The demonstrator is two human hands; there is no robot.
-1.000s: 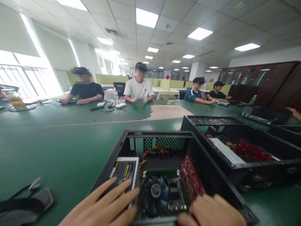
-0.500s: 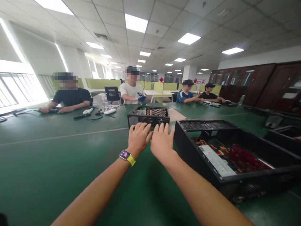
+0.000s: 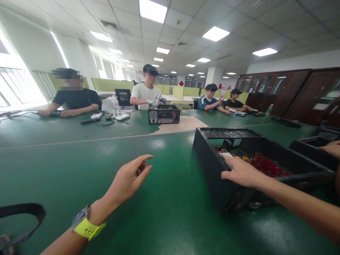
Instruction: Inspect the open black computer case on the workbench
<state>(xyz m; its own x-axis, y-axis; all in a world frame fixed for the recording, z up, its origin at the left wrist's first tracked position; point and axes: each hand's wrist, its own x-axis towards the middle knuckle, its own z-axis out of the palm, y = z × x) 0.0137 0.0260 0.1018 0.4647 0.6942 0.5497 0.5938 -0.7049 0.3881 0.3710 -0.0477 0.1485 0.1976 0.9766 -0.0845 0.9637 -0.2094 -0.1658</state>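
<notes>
A large black computer case (image 3: pixel 209 166) stands at the right of the green table, open on top. Inside it show a red circuit board (image 3: pixel 268 165) and part of a pale metal box (image 3: pixel 226 155). Over the near left edge of this case, my right hand (image 3: pixel 241 171) has its index finger stretched out and thumb apart; whether it touches the rim I cannot tell. My left hand (image 3: pixel 130 179), with a yellow-green watch band at the wrist, hovers above the bare table, fingers bent and apart, holding nothing.
Across the green table (image 3: pixel 66 173), a co-worker in gloves works at a smaller black computer case (image 3: pixel 164 116). Other people sit left and right. A bottle (image 3: pixel 116 106), cables and white devices lie back left. A black strap (image 3: pixel 26 209) is at lower left; another hand (image 3: pixel 332 148) shows at right.
My hands have parted: the left came back to the left, the right went over the large case. The smaller case has moved away toward the gloved co-worker.
</notes>
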